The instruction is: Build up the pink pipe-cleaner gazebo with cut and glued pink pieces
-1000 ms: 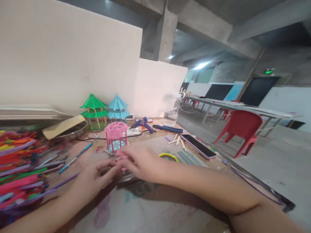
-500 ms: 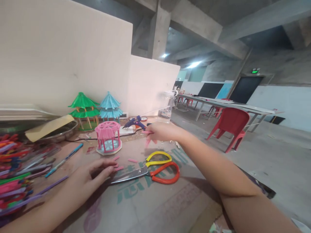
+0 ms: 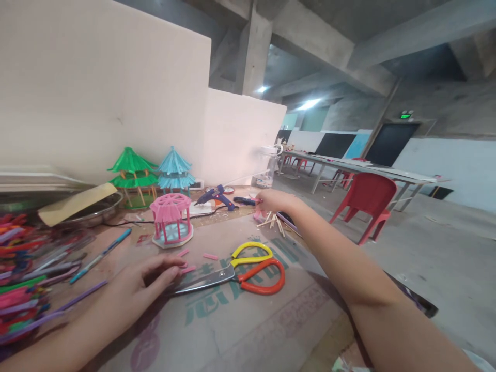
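I logged the left hand (image 3: 149,279) lying flat on the table (image 3: 248,330), fingers loosely spread and holding nothing, its fingertips (image 3: 176,266) just beside short pink pieces (image 3: 188,268) and the scissors' blades. The scissors (image 3: 236,271), one yellow and one orange loop, lay shut between the two arms. The right hand (image 3: 277,202) was stretched to the far side, fingers pinched together on a small pink piece (image 3: 257,200), above a scatter of pale sticks (image 3: 273,222); how firmly it gripped I could not tell. A metal bowl (image 3: 91,214) at the left rear had a tan card (image 3: 75,204) lying across it; its contents were hidden. A clear bottle (image 3: 267,168) stood at the back edge, its label unreadable. Green printed characters on the table's cardboard cover were too blurred to read. A pink model (image 3: 171,219) stood near the glue gun (image 3: 215,196), with a green model (image 3: 134,175) and a blue model (image 3: 175,170) behind. Coloured sticks (image 3: 23,274) crowded the left edge; the table's right edge ran close under the right forearm, open floor beyond.
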`<action>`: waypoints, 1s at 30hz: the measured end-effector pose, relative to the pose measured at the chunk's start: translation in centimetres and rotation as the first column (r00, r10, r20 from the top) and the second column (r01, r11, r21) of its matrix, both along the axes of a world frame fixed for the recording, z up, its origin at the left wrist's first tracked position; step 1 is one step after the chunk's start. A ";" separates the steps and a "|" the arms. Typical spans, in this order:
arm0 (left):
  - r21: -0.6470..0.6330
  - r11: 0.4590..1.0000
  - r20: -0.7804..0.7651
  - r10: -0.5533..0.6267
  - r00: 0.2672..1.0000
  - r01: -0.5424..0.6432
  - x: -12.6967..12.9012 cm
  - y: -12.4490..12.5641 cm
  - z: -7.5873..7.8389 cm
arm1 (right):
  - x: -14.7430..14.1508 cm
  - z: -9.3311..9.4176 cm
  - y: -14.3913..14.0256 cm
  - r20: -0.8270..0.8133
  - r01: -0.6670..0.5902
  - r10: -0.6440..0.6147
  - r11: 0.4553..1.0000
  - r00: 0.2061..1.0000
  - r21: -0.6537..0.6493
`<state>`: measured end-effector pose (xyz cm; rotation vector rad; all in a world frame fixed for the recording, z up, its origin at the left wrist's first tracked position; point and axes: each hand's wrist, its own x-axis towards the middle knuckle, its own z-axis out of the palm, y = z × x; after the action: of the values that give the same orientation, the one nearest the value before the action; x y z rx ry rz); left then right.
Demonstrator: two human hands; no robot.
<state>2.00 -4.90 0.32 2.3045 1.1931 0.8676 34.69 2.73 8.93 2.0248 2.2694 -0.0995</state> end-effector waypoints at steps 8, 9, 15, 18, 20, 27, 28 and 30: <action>-0.003 1.000 0.007 -0.025 1.000 0.025 0.2 -0.1 0.2 | -1.0 0.7 -1.0 -0.025 -0.039 0.039 0.999 0.999 0.001; 0.000 1.000 0.008 -0.020 1.000 0.020 0.2 -0.1 0.2 | -1.1 1.1 -1.3 -0.038 -0.042 0.042 0.999 0.998 0.009; 0.029 0.999 0.013 -0.019 1.000 0.018 0.2 -0.4 0.7 | -4.2 2.4 -5.1 -0.193 -0.250 0.271 0.960 0.943 0.125; 0.069 0.997 0.046 -0.020 0.999 0.016 0.1 -0.6 0.9 | -8.0 0.9 -7.8 -0.230 -0.450 0.529 0.834 0.817 0.320; 0.088 0.996 0.081 -0.038 0.996 0.031 -0.1 -0.8 1.0 | -10.5 -0.8 -9.3 -0.181 -0.533 0.636 0.744 0.750 0.403; 0.007 0.992 0.112 -0.126 0.986 0.126 0.2 -1.0 1.3 | -13.0 -5.3 -9.6 -0.013 -0.665 0.770 0.560 0.638 0.495; -0.007 0.990 0.114 -0.138 0.984 0.140 0.3 -1.0 1.3 | -13.0 -5.5 -9.4 -0.044 -0.641 0.762 0.573 0.646 0.510; -0.036 0.987 0.119 -0.152 0.981 0.157 0.4 -1.0 1.2 | -12.9 -5.5 -9.4 -0.158 -0.590 0.753 0.611 0.639 0.528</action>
<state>2.39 -5.88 1.50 2.2431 0.9610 0.8951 21.74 -6.65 3.41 1.1237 3.4209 0.1127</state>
